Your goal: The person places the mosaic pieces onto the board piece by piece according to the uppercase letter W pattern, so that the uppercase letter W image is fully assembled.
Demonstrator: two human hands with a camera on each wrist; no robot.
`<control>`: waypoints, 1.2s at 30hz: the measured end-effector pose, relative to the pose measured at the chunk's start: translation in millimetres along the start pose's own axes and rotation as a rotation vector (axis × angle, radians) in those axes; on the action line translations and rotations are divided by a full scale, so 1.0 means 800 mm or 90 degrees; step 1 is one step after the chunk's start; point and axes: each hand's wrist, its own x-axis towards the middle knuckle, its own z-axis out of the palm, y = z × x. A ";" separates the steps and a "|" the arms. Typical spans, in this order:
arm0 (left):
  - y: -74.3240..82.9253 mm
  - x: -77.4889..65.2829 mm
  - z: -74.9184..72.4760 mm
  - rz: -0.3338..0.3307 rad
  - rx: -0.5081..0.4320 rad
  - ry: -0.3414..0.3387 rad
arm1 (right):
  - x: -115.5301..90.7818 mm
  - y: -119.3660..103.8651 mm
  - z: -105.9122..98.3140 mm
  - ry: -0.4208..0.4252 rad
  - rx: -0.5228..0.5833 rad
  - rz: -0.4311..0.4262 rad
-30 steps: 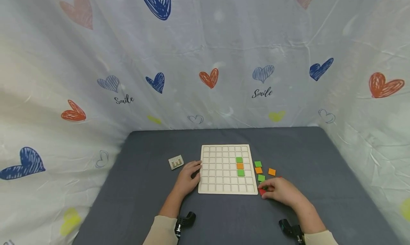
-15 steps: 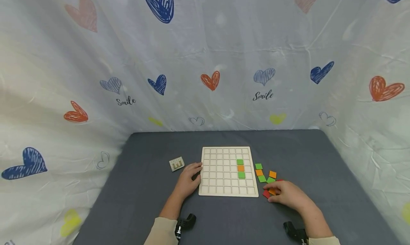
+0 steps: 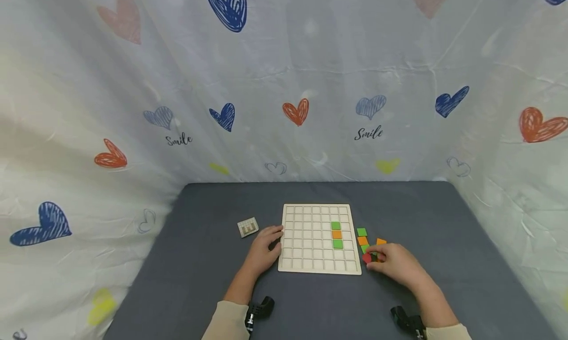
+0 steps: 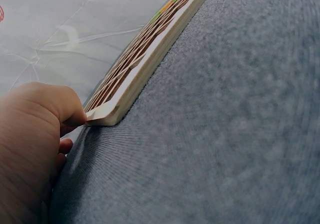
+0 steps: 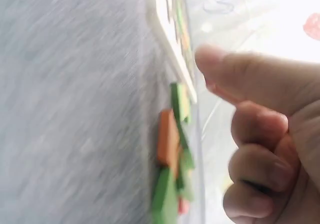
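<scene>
A pale wooden grid board [image 3: 319, 270] lies on the grey table. Two green tiles [image 3: 336, 225] and an orange tile [image 3: 337, 234] sit in one column of its right half. My left hand [image 3: 264, 251] touches the board's left edge with its fingers; in the left wrist view its thumb [image 4: 75, 113] meets a corner. Right of the board, my right hand [image 3: 397, 265] pinches a red tile [image 3: 367, 257] between thumb and fingers. That tile cannot be made out in the right wrist view, where the thumb [image 5: 250, 74] hides the fingertips' far side.
Loose tiles lie along the board's right side, among them a green tile [image 3: 362, 232] and an orange tile [image 3: 363, 241]; my right hand partly covers others. A small patterned card [image 3: 248, 227] lies left of the board. A heart-print curtain [image 3: 328, 147] hangs behind the table.
My right hand first moved right, away from the board, uncovering more tiles, then came back left and farther from me with a red tile pinched. The left hand stays at the board's edge.
</scene>
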 end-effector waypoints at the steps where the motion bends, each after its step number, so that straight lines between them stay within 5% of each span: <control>1: 0.000 0.000 0.001 0.001 0.001 0.002 | 0.001 -0.004 -0.001 0.008 0.001 0.005; 13: 0.006 0.001 0.002 -0.026 -0.010 -0.018 | 0.013 -0.056 0.008 0.123 0.038 0.001; 36: 0.001 0.002 0.000 -0.033 -0.004 -0.026 | 0.017 -0.073 0.060 0.064 -0.015 0.033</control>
